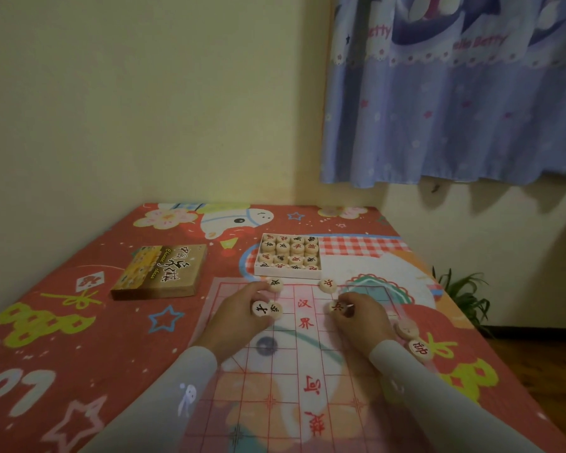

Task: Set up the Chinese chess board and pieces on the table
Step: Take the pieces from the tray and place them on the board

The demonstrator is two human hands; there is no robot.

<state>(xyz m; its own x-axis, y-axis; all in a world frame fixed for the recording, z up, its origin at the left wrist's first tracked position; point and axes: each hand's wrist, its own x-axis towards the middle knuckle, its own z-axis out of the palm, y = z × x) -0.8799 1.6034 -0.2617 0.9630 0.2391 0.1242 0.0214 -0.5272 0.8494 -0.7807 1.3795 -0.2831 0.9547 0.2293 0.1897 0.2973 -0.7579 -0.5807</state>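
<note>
A thin see-through chess board (303, 351) with red lines lies on the table in front of me. My left hand (239, 317) grips a black-lettered wooden piece (259, 309), with a second black piece (276, 309) right beside it. My right hand (360, 317) pinches a red-lettered piece (335, 307) over the board. Loose pieces sit at the board's far edge, one black (275, 284) and one red (328, 284). Two more pieces (419, 349) lie by my right wrist. A white tray (288, 274) behind the board holds several pieces.
The brown box lid (160, 271) lies on the left of the red patterned tablecloth (62, 338). Walls close off the far and left sides. A blue curtain (455, 103) hangs at the right, with a green plant (464, 295) below it past the table's right edge.
</note>
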